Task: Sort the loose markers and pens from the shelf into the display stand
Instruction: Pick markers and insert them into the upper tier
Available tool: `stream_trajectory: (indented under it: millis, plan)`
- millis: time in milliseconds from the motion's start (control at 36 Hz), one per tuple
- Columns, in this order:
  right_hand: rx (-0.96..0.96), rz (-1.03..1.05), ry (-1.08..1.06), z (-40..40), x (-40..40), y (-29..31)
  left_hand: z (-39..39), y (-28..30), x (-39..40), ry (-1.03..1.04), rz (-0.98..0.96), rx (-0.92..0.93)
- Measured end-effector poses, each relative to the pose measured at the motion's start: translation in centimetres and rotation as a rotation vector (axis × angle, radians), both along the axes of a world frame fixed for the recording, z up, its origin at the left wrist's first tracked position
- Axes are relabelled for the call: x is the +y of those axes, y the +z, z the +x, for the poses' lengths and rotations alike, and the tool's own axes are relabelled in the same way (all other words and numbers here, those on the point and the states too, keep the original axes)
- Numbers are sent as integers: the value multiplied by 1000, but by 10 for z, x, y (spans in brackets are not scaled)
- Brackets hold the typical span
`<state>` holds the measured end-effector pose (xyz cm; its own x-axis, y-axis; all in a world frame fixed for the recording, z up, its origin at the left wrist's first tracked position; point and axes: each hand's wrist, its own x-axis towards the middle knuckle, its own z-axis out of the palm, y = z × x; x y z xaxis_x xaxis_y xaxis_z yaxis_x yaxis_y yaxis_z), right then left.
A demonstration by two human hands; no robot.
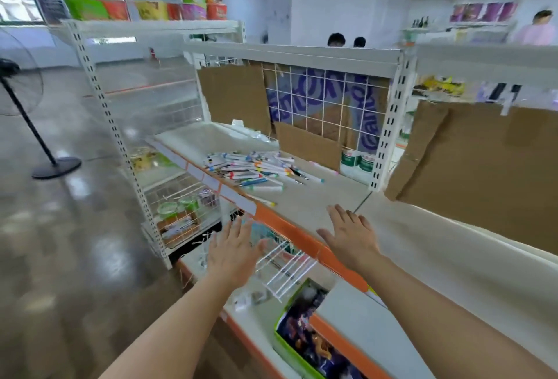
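reaching in now, and we start with the white shelving unit (305,55), its orange-edged shelf (305,197) running across the view with cardboard panels (238,91) fixed to the wire back. no display stand can be made out anywhere here, so where the pens will go we cannot tell. below the shelf edge sit a wire rack (287,263) and a green-rimmed box (305,333). on the shelf, the heap of loose markers and pens (256,167) lies well beyond both hands, with one stray pen (265,202) nearer the front lip. our right hand (350,236) hovers over the shelf front, fingers straight and spread, gripping nothing. our left hand (235,248) hangs in front of the shelf edge, fingers likewise extended and empty. the risk, as we judge it: the heap is tangled and close to the lip, so a hasty sweep could roll markers off the edge and down into the rack below.
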<state>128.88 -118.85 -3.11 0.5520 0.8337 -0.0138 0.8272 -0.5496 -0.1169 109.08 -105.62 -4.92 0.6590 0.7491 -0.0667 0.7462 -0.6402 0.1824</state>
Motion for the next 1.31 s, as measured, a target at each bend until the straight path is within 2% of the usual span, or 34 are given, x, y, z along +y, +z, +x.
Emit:
stream_trajectory:
  millis: [222,417,667,833,1111,1250,1306]
  plan:
    - [31,-32,11,-7,69,-6,-13,-12,65,-9,-17,-2]
    - [13,-49,55,10,130,-12,7,-14,111,30,-29,2]
    - [44,-148,237,41,199,-23,47,-25,159,65,-19,69]
    - [93,-207,321,52,226,-32,61,-30,182,83,-43,71]
    - [7,-189,295,56,249,-35,82,-27,207,21,-98,30]
    - [-12,-228,262,53,253,-36,96,-23,213,-38,-71,2]
    - [-25,-224,253,51,253,-38,101,-22,214,-106,14,51]
